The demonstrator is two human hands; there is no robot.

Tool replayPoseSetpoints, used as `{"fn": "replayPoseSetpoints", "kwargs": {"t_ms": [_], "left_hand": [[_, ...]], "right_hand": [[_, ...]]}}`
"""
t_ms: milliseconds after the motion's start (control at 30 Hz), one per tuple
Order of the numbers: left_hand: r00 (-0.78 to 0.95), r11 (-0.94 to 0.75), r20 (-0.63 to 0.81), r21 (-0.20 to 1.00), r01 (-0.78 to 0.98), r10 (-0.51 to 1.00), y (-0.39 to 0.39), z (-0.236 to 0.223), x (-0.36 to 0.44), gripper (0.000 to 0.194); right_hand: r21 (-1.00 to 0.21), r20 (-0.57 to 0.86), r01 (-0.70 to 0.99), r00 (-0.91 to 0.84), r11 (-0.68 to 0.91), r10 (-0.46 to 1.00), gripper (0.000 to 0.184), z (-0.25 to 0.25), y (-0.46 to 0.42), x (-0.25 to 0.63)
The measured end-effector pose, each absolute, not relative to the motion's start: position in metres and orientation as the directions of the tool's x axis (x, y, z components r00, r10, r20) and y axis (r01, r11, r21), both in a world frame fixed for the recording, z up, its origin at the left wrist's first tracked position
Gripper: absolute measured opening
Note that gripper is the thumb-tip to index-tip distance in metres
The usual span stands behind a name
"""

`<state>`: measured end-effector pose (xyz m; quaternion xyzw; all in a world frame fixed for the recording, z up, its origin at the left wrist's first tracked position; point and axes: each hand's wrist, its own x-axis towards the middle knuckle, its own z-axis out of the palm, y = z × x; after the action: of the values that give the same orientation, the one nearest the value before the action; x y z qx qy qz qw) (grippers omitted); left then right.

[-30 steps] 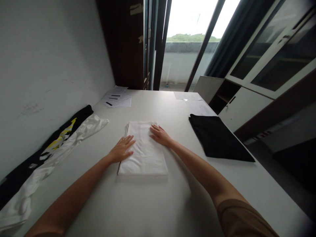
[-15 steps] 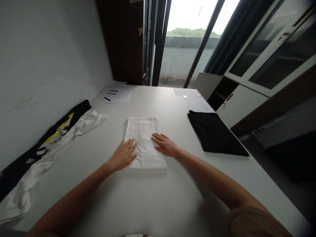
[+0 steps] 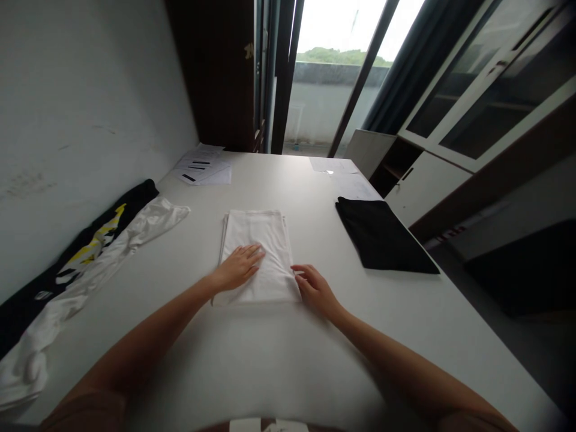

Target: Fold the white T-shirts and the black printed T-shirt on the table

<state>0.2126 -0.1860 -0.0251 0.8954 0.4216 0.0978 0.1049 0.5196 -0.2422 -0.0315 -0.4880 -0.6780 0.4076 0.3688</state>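
Observation:
A white garment (image 3: 270,288), folded into a flat rectangle of several layers, lies on the white table straight ahead. What kind of garment it is does not show. My left hand (image 3: 239,266) rests flat on its left-middle part, fingers stretched out toward the right. At the right edge, my right hand (image 3: 314,288) has its fingers bent, with the tips closed at the garment's side; the thumb is partly hidden. Small wrinkles run across the cloth between the two hands.
A folded black cloth (image 3: 387,237) lies on the table (image 3: 256,354) to the right. Along the left wall are a black garment with a yellow print (image 3: 85,246) and a crumpled white one (image 3: 108,258). Papers (image 3: 204,168) lie at the far left, more sheets (image 3: 353,183) at the far right.
My left hand has slid right, farther onto the white garment. My right hand has drawn back from its top to the right edge, its fingers now bent. The view has shifted slightly.

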Motion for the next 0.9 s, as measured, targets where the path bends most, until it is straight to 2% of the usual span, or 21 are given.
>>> {"fn": "replayPoseSetpoints", "kwargs": {"t_ms": [100, 200, 267, 367, 433, 600, 767, 833, 900], "left_hand": [[0.661, -0.652, 0.08, 0.287, 0.702, 0.746, -0.155, -0.025, 0.238, 0.047], [0.673, -0.664, 0.103, 0.325, 0.673, 0.733, -0.126, -0.027, 0.259, 0.043], [0.637, -0.642, 0.166, 0.397, 0.656, 0.753, -0.11, -0.031, 0.266, 0.039], [0.502, -0.559, 0.26, 0.507, 0.656, 0.825, -0.095, -0.039, 0.268, 0.039], [0.412, -0.502, 0.288, 0.537, 0.678, 0.864, -0.091, -0.044, 0.265, 0.041], [0.345, -0.454, 0.295, 0.554, 0.698, 0.891, -0.086, -0.051, 0.263, 0.043], [0.339, -0.432, 0.267, 0.57, 0.699, 0.902, -0.076, -0.054, 0.261, 0.045], [0.339, -0.424, 0.254, 0.577, 0.698, 0.906, -0.074, -0.055, 0.259, 0.046], [0.347, -0.421, 0.242, 0.576, 0.7, 0.906, -0.074, -0.055, 0.258, 0.046]], "right_hand": [[-0.956, 0.061, 0.273, -0.183, 0.11, 0.981, 0.035, -0.029, -0.222, 0.514], [-0.972, 0.042, 0.216, -0.225, 0.092, 0.973, 0.04, -0.027, -0.192, 0.509], [-0.969, 0.034, 0.227, -0.254, 0.094, 0.967, 0.041, -0.028, -0.173, 0.505], [-0.934, 0.14, 0.288, -0.255, 0.213, 0.957, 0.04, -0.03, -0.144, 0.501], [-0.899, 0.195, 0.337, -0.263, 0.279, 0.945, 0.041, -0.03, -0.127, 0.498], [-0.885, 0.093, 0.402, -0.337, 0.233, 0.937, 0.048, -0.027, -0.095, 0.491], [-0.873, 0.074, 0.409, -0.429, 0.266, 0.9, 0.043, -0.022, -0.1, 0.496], [-0.903, 0.025, 0.364, -0.486, 0.229, 0.873, 0.046, -0.018, -0.112, 0.502], [-0.953, -0.056, 0.276, -0.561, 0.123, 0.826, 0.05, -0.011, -0.125, 0.508]]}}
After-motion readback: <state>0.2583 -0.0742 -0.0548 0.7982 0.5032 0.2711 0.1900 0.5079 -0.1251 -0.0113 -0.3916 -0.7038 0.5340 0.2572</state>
